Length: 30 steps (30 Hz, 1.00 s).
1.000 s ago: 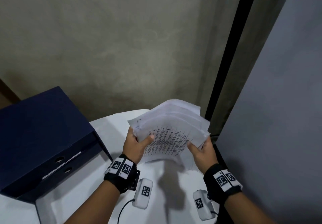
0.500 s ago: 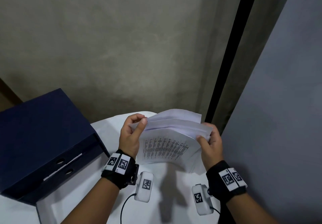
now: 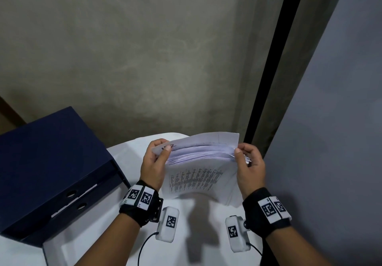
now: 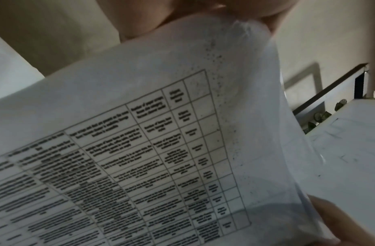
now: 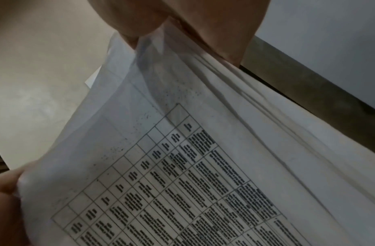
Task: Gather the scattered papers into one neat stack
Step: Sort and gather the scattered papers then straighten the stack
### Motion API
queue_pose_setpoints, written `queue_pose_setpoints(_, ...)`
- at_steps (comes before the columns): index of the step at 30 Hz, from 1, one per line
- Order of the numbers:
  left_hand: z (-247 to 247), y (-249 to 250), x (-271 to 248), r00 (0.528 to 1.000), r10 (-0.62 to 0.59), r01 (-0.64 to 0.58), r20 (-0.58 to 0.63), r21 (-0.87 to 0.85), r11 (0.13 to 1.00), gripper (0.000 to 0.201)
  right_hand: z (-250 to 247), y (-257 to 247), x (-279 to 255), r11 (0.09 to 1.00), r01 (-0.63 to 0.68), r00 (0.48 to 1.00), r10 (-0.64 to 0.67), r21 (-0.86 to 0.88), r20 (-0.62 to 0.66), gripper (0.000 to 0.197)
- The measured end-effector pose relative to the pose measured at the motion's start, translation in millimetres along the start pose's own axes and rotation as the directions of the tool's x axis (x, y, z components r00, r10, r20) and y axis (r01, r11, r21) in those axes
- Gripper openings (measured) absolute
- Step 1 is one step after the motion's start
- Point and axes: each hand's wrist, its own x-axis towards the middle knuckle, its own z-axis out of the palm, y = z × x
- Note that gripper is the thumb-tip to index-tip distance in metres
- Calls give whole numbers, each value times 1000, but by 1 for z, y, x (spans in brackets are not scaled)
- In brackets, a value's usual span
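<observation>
A bundle of white printed papers stands upright between both hands above the white table. My left hand grips its left edge, thumb on the near sheet and fingers behind. Its right edge is held the same way by my right hand. The near sheet shows a printed table of text, also seen from the right wrist view. The top edges sit close together, with one back sheet rising above the others. The bottom of the bundle hangs curved just above the table.
A dark blue box file lies on the table at the left, close to my left forearm. A grey wall rises behind the table. A black vertical strip and a pale panel stand at the right.
The papers went from a loose fan to a tighter upright bundle. Both hands slid from the lower corners up to the top side edges, and the bundle dropped nearer the table.
</observation>
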Motion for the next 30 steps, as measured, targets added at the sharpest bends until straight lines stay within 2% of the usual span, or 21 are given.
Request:
queue_pose_setpoints(4, 3, 1, 1, 1000, -4, 4, 5, 24, 1000, 37, 3, -8, -1, 999, 3, 999, -5, 46, 38, 15)
queue_pose_setpoints(7, 10, 6, 1, 1000, 1, -1, -1, 35, 999, 42, 7, -8, -1, 999, 21, 999, -22, 36, 25, 7)
queue_pose_setpoints(10, 10, 4, 2, 999, 5, -4, -33, 24, 1000, 49, 7, -4, 1, 1000, 14, 1000, -14, 28, -15, 10)
queue_pose_setpoints(15, 6, -2, 3, 998, 47, -46, -43, 26, 999, 42, 0, 2, 6, 992, -15, 1000, 18, 126, -23, 9)
queue_pose_setpoints(20, 9, -4, 6, 993, -54, 49, -106, -50, 998, 15, 7, -7, -1, 990, 56, 997, -63, 129, 47, 30)
queue_pose_setpoints(22, 11, -6, 8, 987, -75, 76, -139, 3, 997, 17, 9, -8, -1, 992, 36, 998, -43, 124, 54, 39)
queue_pose_setpoints(25, 15, -9, 13, 975, -64, 91, -214, 118, 989, 39, 5, -4, -2, 995, 7, 981, -26, 100, 192, 69)
queue_pose_setpoints(27, 19, -8, 15, 960, -60, 103, -273, 148, 984, 46, -1, -3, -4, 999, 30, 949, -38, 30, 313, 85)
queue_pose_setpoints(30, 23, -5, 19, 935, -80, 143, -344, 161, 977, 53, -7, 3, -7, 987, 142, 888, -90, -82, 450, 85)
